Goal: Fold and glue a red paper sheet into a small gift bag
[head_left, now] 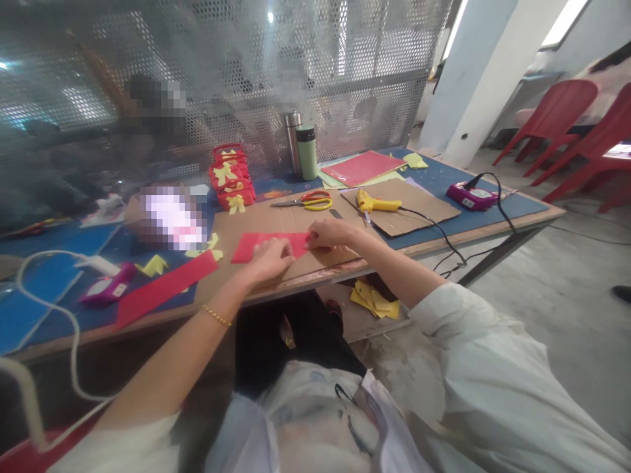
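Observation:
A strip of red paper [242,248] lies across a brown cardboard sheet [221,276] at the table's front edge. Bent fingers of my left hand [273,258] press on the middle of this paper and are closed against it. At the paper's right end, my right hand [329,233] pinches the edge between thumb and fingers. Its fingertips are partly hidden. Just beyond the hands lie scissors [318,201] with red and yellow handles. A yellow glue gun [377,202] rests on another cardboard piece [419,213] to the right.
Another red strip [165,289] lies at left, near a purple box [111,284] with a white cable. Red pieces with yellow bows [231,177] are stacked behind. A green flask [307,154], red sheets [365,167] and a second purple box [472,196] stand further back.

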{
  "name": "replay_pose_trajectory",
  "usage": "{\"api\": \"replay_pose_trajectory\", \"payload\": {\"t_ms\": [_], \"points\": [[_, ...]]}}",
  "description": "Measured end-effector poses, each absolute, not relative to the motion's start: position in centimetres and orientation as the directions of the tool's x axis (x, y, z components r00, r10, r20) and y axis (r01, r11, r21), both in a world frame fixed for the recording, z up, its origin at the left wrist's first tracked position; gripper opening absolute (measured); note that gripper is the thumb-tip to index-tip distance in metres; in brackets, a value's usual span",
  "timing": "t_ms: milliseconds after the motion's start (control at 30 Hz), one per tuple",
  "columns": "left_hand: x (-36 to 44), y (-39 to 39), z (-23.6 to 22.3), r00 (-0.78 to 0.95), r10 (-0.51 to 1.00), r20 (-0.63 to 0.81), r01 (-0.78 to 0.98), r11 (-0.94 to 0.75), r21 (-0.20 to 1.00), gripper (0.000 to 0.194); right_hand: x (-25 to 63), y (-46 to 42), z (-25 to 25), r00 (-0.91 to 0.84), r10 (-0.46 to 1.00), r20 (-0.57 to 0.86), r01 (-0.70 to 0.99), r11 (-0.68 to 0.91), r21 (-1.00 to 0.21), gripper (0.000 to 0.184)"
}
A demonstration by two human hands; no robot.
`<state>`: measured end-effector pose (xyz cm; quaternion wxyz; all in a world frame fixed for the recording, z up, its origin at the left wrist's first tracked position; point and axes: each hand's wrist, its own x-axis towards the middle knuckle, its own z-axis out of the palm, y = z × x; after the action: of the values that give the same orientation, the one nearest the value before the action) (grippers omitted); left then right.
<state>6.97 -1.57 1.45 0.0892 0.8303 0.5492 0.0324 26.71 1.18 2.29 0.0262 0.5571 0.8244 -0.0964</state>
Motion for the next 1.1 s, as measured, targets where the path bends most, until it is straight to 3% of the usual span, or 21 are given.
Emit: {"api": "replay_pose_trajectory", "payload": {"t_ms": [167, 267, 1100], "points": [[6.8, -2.3, 0.1, 0.617, 0.758, 0.211, 0.782, -0.621, -0.056, 0.031, 26.8, 1.5, 1.8, -0.386, 0.912, -0.138, 0.921, 0.372, -0.119, 0.040], [6.5, -2.5, -0.7, 0.689, 0.669, 0.278, 0.714, -0.692, -0.107, 0.035, 26.8, 1.6, 1.6, -0.387, 0.913, -0.130, 0.921, 0.373, -0.115, 0.041], [3.5, -3.8, -1.6, 0.689, 0.620, 0.375, 0.702, -0.699, -0.134, 0.026, 27.2, 2.3, 0.5, -0.374, 0.920, -0.113, 0.924, 0.360, -0.125, 0.047]]}}
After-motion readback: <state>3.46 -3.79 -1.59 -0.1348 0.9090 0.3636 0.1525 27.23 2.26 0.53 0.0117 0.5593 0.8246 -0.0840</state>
